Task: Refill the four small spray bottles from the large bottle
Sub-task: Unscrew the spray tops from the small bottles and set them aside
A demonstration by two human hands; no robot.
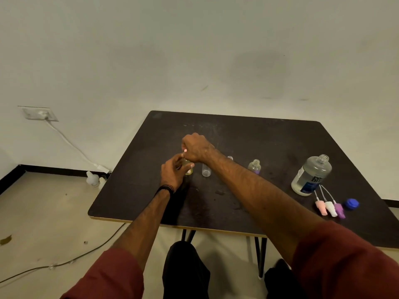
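Purple, white, pink spray caps (329, 207) beside large bottle (311, 175).

On the table (269, 147) four small bottles stand in a row, and both hands meet over the left one (188, 168). To its right stand another small bottle (205, 170), one behind the arm (230, 158), then one more (254, 166). The big bottle (311, 174) stands far right, with three spray tops (330, 207) lying side by side in front of it and a cap (351, 204) just right of them.

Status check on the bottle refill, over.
Left hand grips small bottle; right hand pinches its pink spray top. Large bottle uncapped, three spray tops lying beside it. Nothing in the way.
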